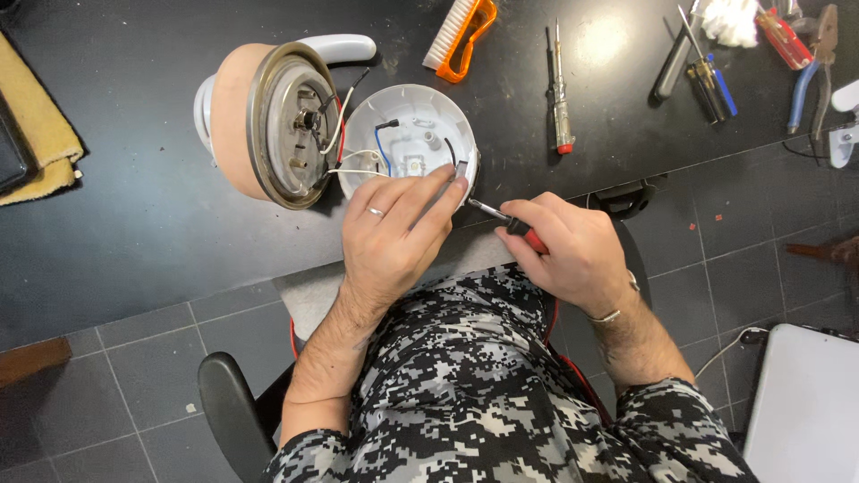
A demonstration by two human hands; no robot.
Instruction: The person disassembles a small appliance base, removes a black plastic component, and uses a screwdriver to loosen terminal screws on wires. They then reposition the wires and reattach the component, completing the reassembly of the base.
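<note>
Your left hand [391, 234] lies with its fingers stretched forward and close together, the fingertips pressing on the near rim of the round white base cover [407, 143], where they seem to pinch a small grey part at the edge; a ring is on one finger. Your right hand [573, 250] is closed around the red-and-black handle of a screwdriver [503, 218], and the metal shaft points toward the white base cover, its tip just beside your left fingertips. The white base cover rests on the black bench [134, 224], open side up, with blue, black and white wires inside it. Just to the left of the cover, touching it, the kettle body [268, 121] lies on its side, its metal bottom turned toward the cover and the wires running between the two; its white handle points away from you. Behind the cover lies an orange brush [461, 36]. To the right of the cover, well apart, a tester screwdriver [560, 94] lies on the bench, and farther right are more screwdrivers [707, 76] and blue-handled pliers [810, 76]. Far left of the cover, at the bench edge, is a folded yellow cloth [36, 125].
</note>
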